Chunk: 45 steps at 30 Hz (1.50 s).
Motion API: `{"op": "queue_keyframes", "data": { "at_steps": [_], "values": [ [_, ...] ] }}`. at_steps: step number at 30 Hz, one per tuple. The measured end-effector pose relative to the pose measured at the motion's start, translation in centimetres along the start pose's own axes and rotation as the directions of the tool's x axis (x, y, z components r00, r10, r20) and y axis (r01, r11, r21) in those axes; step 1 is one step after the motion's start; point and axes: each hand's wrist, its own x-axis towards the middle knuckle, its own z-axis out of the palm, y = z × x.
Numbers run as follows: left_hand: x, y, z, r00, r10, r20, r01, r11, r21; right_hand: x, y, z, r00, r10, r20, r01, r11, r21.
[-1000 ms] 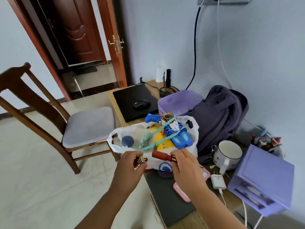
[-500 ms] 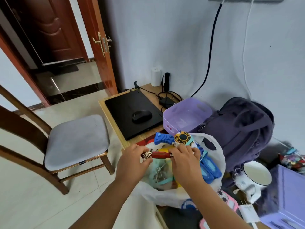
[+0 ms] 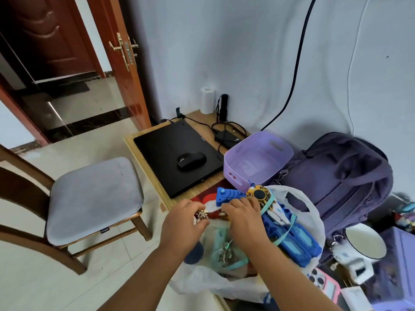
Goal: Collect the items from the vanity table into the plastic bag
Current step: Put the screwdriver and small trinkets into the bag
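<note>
Chair first: wooden chair with a grey padded seat [image 3: 94, 198] sits well off to the left of the left hand [image 3: 183, 227], out on the tiled floor. That left hand has its fingers curled and is pinching a small gold-coloured metal trinket [image 3: 201, 216] between thumb and fingertips, right over the near-left edge of the white plastic bag [image 3: 235, 286]. Beyond both hands, further up the wooden table [image 3: 147, 162], there's a closed black laptop [image 3: 170, 153] with a black computer mouse [image 3: 191, 161] lying on its lid.

Just beside the left hand, the right hand [image 3: 243, 217] has curled fingers too. It's holding something at its fingertips, but only a sliver of it shows, so I can't tell what it is. Both hands hover over the open mouth of the bag, nearly touching each other.

Inside the bag below the hands: a teal strap with a bunch of silver metal bits [image 3: 225, 254], kind of blurry. Right of the right hand, a blue plastic toy gun [image 3: 289, 236] pokes out of the bag with a gold and black round emblem [image 3: 259, 195] against it. Behind that sits a lilac plastic basket [image 3: 258, 160], then a dark purple backpack [image 3: 336, 182] leaning by the wall. Lower right of the right hand is a white enamel mug [image 3: 363, 243], and a pink phone case [image 3: 325, 286] near the bottom edge.
</note>
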Motion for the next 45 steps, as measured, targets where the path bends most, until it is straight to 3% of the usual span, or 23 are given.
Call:
{"op": "queue_keyframes", "data": {
  "at_steps": [6,10,12,24,32,38,45],
  "values": [
    [1.0,0.2,0.5,0.998,0.051,0.048,-0.049,0.998,-0.041,-1.0,1.0,-0.7,0.995,0.042,-0.093,-0.036,0.997,0.071],
    [1.4,1.4,1.6,0.990,0.084,0.114,-0.073,0.993,-0.097,-3.0,2.4,-1.5,0.925,0.142,-0.352,-0.097,0.985,0.143],
    [1.6,2.0,2.2,0.984,0.109,0.140,-0.092,0.988,-0.125,-4.0,3.0,-1.8,0.900,0.202,-0.387,-0.143,0.974,0.175],
    [1.7,3.1,3.4,0.969,0.153,0.197,-0.127,0.982,-0.137,-9.0,3.4,-1.7,0.875,0.373,-0.309,-0.304,0.920,0.248],
    [-0.8,2.8,2.5,0.978,0.197,0.075,-0.174,0.956,-0.237,-11.8,1.8,-1.0,0.863,0.405,-0.303,-0.346,0.909,0.232],
    [-5.3,5.0,3.0,0.884,0.372,0.283,-0.272,0.902,-0.336,-15.9,1.5,-1.0,0.822,0.465,-0.329,-0.393,0.881,0.262],
    [-12.9,6.2,5.0,0.729,0.472,0.495,-0.318,0.875,-0.366,-25.9,1.8,-0.4,0.739,0.650,-0.177,-0.563,0.740,0.369]
  ]
}}
